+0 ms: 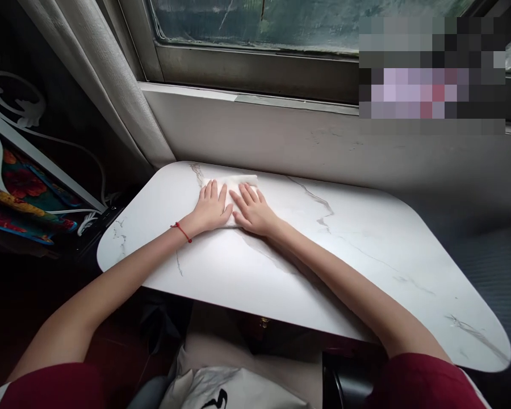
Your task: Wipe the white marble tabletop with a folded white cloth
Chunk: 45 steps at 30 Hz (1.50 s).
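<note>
Dark red left sleeve [51, 386] of the person is nearest of all, between seven and eight o'clock. At nine o'clock I see a flowered cloth [21, 190], and next to it, towards ten, a white scrolled frame [42, 157]. One pale curtain [97, 74] hangs between ten and eleven o'clock.

Near the centre of the dial is the left hand [210, 209], palm down, with a red bracelet [181, 232] at its wrist. It is open and flat; it presses upon a white cloth [232, 183] and does not close around it. This cloth lies on the white, marble-patterned table [344, 244], near its far edge, at about half past ten of the table top. At six o'clock, below, is a pale fabric [247, 389] with a black mark.

The right hand [253, 211] lies just beside the left, also open, its fingers spread over the same cloth. Beyond them, at twelve o'clock, is a window [281, 25]. Finally, between four and five o'clock, I find the right sleeve [421, 380], equally dark red.
</note>
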### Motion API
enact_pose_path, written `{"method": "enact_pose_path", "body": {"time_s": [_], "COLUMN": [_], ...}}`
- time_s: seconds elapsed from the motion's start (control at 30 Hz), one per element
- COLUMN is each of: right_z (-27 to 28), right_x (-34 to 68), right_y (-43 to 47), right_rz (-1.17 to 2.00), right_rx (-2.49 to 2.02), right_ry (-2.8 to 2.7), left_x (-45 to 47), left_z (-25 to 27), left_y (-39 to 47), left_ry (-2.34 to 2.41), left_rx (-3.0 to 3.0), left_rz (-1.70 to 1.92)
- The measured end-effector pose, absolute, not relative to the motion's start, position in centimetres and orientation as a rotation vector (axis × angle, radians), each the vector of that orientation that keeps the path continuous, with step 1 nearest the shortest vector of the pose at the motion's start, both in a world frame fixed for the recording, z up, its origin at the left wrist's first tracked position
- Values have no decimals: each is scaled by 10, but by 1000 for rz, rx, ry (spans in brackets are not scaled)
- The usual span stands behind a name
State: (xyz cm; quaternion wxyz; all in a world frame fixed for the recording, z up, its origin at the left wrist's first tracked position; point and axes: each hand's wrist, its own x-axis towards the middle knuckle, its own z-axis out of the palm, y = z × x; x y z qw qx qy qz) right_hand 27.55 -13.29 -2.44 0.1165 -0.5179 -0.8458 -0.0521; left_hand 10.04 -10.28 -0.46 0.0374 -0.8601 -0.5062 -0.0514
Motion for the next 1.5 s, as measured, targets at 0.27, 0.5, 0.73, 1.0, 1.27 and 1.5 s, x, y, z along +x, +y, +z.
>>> {"method": "enact_pose_path", "body": {"time_s": [0.27,0.5,0.73,1.0,1.27,1.5], "right_z": [-25,-22,-14,-27,-26,-33], "right_x": [253,242,250,266,279,294], "right_y": [-248,-296,-331,-308,-258,-211], "right_rz": [-183,-216,-220,-44,-11,-88], "right_rx": [-1506,-1445,-1433,-1418,-1453,-1595], "right_ry": [-2395,-2407,-2448,-2368,-2353,-2260], "left_x": [77,74,91,102,119,139], "left_z": [-12,-14,-9,-14,-7,-5], "left_y": [-207,-269,-300,-281,-223,-162], "left_ry": [-1382,-1488,-1522,-1474,-1446,-1408], "left_rx": [-2655,-2545,-2570,-2608,-2640,-2743], "left_rz": [-332,-468,-497,-419,-173,-231]}}
